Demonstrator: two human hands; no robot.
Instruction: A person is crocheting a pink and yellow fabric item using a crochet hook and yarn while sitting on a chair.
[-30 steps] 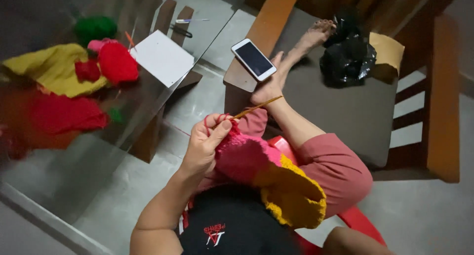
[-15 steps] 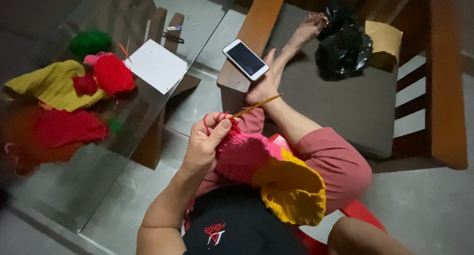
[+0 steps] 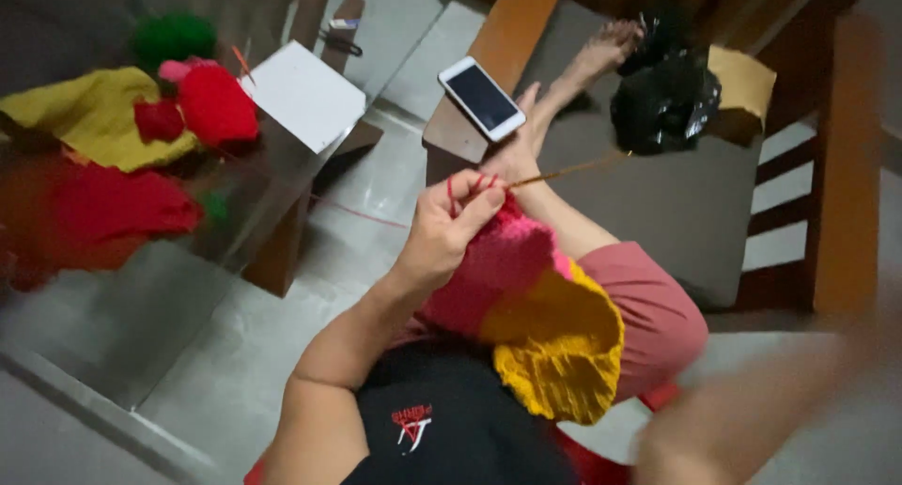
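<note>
I look down on a left hand (image 3: 449,233) pinching the top edge of a pink crocheted piece (image 3: 498,271), red yarn (image 3: 453,192) looped over the fingers. The piece lies across the lap, its yellow section (image 3: 560,352) hanging lower against the pink shorts.

What has changed in the last second: the right hand has left the work. Earlier it sat against the upper edge of the piece, by the hook; now I see only a blurred forearm (image 3: 752,419) sweeping through the lower right corner, and I cannot tell whether that hand is open or closed. The thin golden crochet hook (image 3: 573,171) still juts out from the pink fabric toward the chair seat. My reading is that the stitching has paused, the left hand alone keeping the work steady.

As for packages and flat items — a white rectangular sheet (image 3: 305,95) lies on the glass table (image 3: 141,306) beside a red yarn ball (image 3: 218,104), with yellow fabric (image 3: 94,118) and green yarn (image 3: 171,36) further left. A white-framed smartphone (image 3: 482,98), screen dark, rests on the chair's wooden arm. A crumpled black plastic bag (image 3: 665,88) sits on the seat by a tan cushion (image 3: 742,83).
</note>
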